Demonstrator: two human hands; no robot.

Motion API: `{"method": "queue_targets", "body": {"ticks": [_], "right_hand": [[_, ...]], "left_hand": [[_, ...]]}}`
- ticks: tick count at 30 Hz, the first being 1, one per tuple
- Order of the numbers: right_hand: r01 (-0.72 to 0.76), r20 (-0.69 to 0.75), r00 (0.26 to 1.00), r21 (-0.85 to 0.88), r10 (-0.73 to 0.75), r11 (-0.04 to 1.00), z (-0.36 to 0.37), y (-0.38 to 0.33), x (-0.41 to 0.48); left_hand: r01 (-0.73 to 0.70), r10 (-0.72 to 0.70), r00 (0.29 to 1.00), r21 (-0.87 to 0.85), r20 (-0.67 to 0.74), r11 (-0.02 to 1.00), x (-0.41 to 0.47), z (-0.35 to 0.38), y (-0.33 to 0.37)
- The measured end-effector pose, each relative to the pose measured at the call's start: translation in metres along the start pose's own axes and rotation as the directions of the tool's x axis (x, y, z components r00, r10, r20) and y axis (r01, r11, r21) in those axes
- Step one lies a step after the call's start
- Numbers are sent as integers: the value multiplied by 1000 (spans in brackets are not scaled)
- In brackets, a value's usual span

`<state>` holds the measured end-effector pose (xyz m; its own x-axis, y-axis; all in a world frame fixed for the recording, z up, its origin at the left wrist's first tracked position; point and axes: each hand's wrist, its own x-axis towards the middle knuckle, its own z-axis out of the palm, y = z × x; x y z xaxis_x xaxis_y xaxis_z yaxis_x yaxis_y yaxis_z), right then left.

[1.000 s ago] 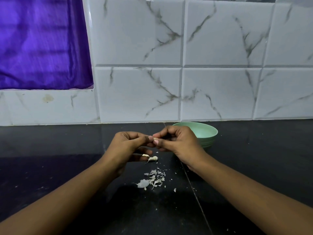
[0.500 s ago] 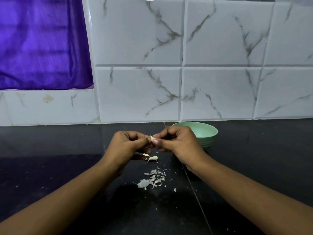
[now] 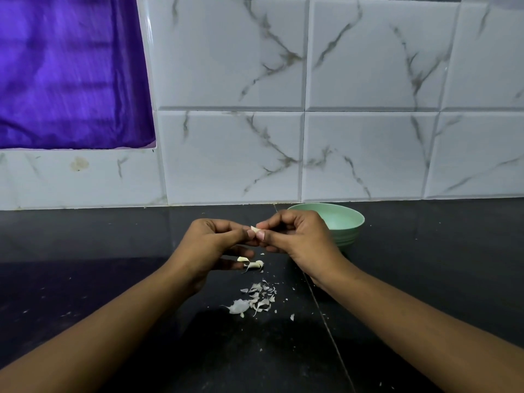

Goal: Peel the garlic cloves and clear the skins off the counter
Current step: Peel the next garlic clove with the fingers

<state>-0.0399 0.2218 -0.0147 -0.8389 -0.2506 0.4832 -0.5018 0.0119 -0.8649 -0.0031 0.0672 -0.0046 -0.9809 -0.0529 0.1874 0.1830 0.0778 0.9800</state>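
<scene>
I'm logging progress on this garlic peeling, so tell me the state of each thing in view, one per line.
counter: flecked with skin bits.
held clove: above the counter, mostly hidden by fingertips.
left hand: pinches the held clove.
right hand: pinches the same clove.
garlic pieces: lie on the counter by the left hand's fingers.
skins: scattered on the counter, not yet cleared.
bowl: upright behind the right hand.
</scene>
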Motion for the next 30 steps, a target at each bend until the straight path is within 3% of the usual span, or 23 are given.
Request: {"method": "queue_targets", "body": {"ticks": [9,18,24,30], "right_hand": [[27,-53,998,-58,-30,998,3,2,-1],[-37,-31,999,9,37,999,4,0,-3],[-264,76,964,203,254,943,1,-6,-1],[-500,270,861,292,431,815,-11,-9,5]], "left_hand": [[-104,110,991,79,-82,991,1,4,-5],[-135,151,983,151,-103,979,2,4,-9],[-124,145,982,165,-124,978,4,4,-9],[-66,72,992,53,-108,996,5,-4,-3]]}}
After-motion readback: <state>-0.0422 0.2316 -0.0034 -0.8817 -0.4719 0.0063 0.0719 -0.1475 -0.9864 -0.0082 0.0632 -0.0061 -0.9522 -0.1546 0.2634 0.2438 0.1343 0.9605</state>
